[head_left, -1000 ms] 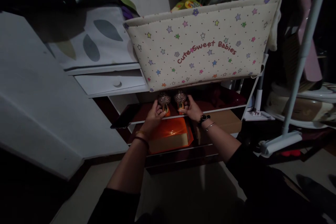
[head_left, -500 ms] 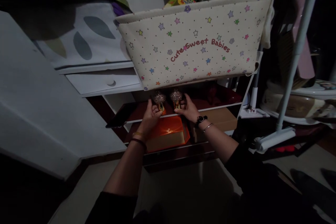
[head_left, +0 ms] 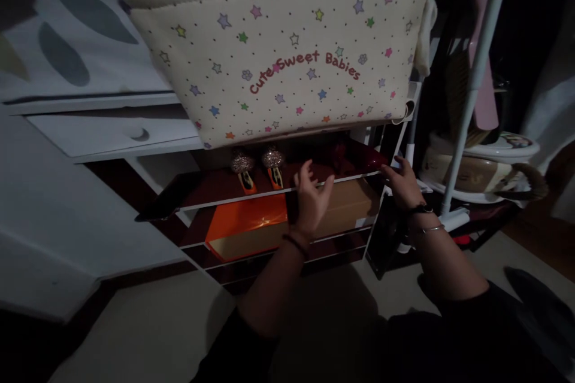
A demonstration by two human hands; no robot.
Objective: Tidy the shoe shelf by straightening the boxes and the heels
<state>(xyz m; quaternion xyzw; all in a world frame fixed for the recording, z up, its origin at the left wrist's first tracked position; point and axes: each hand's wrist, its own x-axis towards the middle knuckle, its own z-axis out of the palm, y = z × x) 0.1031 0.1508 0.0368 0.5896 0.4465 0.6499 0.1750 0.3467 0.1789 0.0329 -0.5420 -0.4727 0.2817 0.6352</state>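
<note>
A pair of shoes with glittery fronts and orange edges stands on the upper shelf, the left shoe (head_left: 242, 172) beside the right shoe (head_left: 274, 166). My left hand (head_left: 313, 200) is just right of them at the shelf's front edge, empty, its fingers spread. Farther right on the same shelf is a glossy dark red pair, probably shoes (head_left: 369, 157), dim and partly in shadow. My right hand (head_left: 404, 184) is at the shelf's right end close to that pair, fingers apart and nothing visible in them.
Under the upper shelf (head_left: 215, 197) lie an orange box (head_left: 247, 218) and a brown cardboard box (head_left: 348, 206). A star-print fabric bin (head_left: 291, 30) overhangs from above. On the right stand a pale pole (head_left: 471, 87), a pink-handled brush (head_left: 485, 72) and a lidded pot (head_left: 476, 164).
Both hands have let go of the glittery shoes, which stay on the shelf, and moved right toward the dark red pair. The view has shifted right and closer.
</note>
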